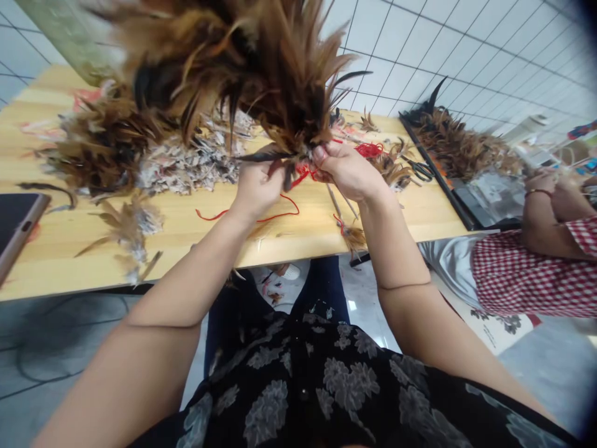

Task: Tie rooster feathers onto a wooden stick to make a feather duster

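A big bushy bundle of brown and black feathers point(280, 68) rises in front of me above the table, its base wrapped with red thread point(305, 169). My right hand point(347, 168) is closed round that bound base, thumb pressed on it. Close beside it, my left hand point(262, 186) is closed in a pinch on a dark feather point(263, 155) at the bundle's lower edge. From there a loose red strand curls over the wooden tabletop point(219, 255). Thin sticks poke out below my right hand. What lies inside my fingers is partly hidden.
Piles of brown feathers point(105, 143) and pale fluffy ones point(191, 165) cover the left. A phone point(18, 224) lies at the left edge. Scissors point(422, 170) and a tangle of red thread point(369, 150) are on the right. A black-edged tray of feathers point(466, 146) stands before another person's hands point(543, 183).
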The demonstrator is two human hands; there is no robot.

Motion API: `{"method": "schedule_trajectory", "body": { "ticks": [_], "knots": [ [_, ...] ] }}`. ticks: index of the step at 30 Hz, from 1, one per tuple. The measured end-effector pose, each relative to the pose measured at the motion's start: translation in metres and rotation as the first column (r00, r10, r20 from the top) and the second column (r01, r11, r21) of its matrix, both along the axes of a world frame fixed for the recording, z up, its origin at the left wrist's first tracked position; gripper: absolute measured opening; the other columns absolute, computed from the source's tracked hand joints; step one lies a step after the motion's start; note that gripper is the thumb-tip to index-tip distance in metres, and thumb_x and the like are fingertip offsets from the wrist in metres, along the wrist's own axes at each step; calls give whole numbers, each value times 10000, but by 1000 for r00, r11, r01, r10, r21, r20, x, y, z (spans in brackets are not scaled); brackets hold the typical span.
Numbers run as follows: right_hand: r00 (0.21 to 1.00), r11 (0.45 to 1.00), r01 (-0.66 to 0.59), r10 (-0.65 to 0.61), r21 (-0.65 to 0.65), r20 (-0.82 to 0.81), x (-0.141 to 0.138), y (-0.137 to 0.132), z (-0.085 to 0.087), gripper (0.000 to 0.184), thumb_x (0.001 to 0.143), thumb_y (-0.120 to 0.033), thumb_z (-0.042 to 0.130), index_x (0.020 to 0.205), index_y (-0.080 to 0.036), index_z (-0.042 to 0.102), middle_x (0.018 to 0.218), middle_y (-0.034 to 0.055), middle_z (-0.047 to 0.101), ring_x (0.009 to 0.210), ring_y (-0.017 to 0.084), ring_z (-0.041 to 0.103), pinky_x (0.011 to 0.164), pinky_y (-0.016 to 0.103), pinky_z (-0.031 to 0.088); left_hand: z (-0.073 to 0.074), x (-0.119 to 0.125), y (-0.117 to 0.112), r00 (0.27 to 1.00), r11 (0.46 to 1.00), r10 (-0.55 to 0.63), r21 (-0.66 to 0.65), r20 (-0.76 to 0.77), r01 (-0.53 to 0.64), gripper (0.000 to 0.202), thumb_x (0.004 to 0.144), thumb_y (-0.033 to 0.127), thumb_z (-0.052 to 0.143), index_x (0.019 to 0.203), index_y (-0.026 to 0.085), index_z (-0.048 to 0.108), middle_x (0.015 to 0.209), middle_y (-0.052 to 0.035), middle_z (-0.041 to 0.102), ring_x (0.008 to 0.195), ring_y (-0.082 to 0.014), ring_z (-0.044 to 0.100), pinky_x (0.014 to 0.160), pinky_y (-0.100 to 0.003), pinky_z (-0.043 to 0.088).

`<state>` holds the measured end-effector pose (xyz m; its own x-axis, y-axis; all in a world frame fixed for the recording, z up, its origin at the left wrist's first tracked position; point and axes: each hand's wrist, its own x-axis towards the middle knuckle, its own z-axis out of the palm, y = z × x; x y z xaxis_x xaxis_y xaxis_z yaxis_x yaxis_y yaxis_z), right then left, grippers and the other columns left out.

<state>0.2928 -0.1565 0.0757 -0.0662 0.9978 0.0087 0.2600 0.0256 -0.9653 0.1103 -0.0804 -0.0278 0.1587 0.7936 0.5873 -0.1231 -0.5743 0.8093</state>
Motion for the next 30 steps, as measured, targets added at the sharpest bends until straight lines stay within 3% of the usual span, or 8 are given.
{"method": "schedule_trajectory", "body": {
  "ticks": [3, 6, 10, 14, 18, 22, 27, 30],
  "knots": [
    [997, 991, -10, 0, -133, -73, -5, 3, 2, 355, 1067, -95, 641, 818, -227, 425, 782, -46, 453, 676, 73, 403, 657, 193, 375, 8, -4, -11, 998, 999, -7, 35, -66, 9, 545, 909, 604, 1041, 762, 230, 673, 675, -4, 547, 848, -261, 733, 850, -351, 628],
    [993, 977, 36, -58, -209, -99, -12, 1, 6, 380, 990, 18, 621, 783, -225, 415, 755, -49, 445, 639, 74, 372, 632, 206, 355, 12, -5, -18, 1000, 1000, -7, 9, -26, 8, 503, 927, 560, 1039, 773, 221, 701, 751, -26, 645, 902, -273, 747, 873, -366, 616],
    [988, 977, 69, -94, -200, -119, -19, 0, 11, 356, 1066, -103, 700, 844, -229, 452, 776, -67, 477, 626, 60, 376, 675, 194, 416, 7, 4, -14, 985, 989, -21, -141, 172, 45, 412, 1012, 459, 985, 816, 233, 701, 802, -11, 680, 856, -224, 712, 809, -342, 568],
    [988, 976, 35, -67, -215, -141, -19, 2, 12, 289, 1137, -188, 656, 898, -224, 498, 806, -71, 536, 652, 48, 426, 726, 176, 461, 3, 8, -8, 924, 914, -98, -335, 368, 231, 439, 1039, 357, 976, 833, 237, 608, 793, 3, 636, 708, -158, 583, 648, -316, 414],
    [990, 979, -14, -16, -201, -144, -15, 7, 5, 271, 1151, -250, 660, 916, -223, 530, 838, -53, 575, 714, 58, 509, 759, 174, 497, 13, 6, -9, 861, 840, -87, -427, 501, 334, 488, 1014, 160, 944, 794, 244, 517, 717, 27, 533, 636, -152, 473, 606, -328, 351],
    [991, 990, -14, -5, -141, -134, -15, 13, -2, 304, 1146, -298, 686, 899, -221, 528, 873, -31, 575, 764, 71, 529, 736, 165, 483, 24, 8, -15, 829, 810, -50, -463, 558, 360, 465, 1035, 21, 859, 814, 238, 513, 689, 41, 470, 642, -152, 503, 622, -310, 358],
    [980, 979, -37, -4, -201, -198, -17, 24, -3, 331, 1109, -185, 682, 866, -225, 462, 852, -46, 551, 708, 68, 467, 720, 180, 475, 21, 5, -11, 829, 851, -5, -433, 559, 297, 433, 962, 76, 980, 841, 243, 599, 759, 27, 579, 706, -164, 569, 638, -296, 407],
    [957, 963, -118, 45, -244, -287, -16, 31, 1, 341, 1048, -112, 703, 866, -232, 440, 795, -66, 511, 656, 67, 432, 643, 174, 422, 12, -1, 1, 875, 930, 29, -335, 483, 154, 453, 865, 216, 1105, 851, 243, 653, 862, 2, 695, 930, -209, 697, 805, -302, 553]
  ]
}}
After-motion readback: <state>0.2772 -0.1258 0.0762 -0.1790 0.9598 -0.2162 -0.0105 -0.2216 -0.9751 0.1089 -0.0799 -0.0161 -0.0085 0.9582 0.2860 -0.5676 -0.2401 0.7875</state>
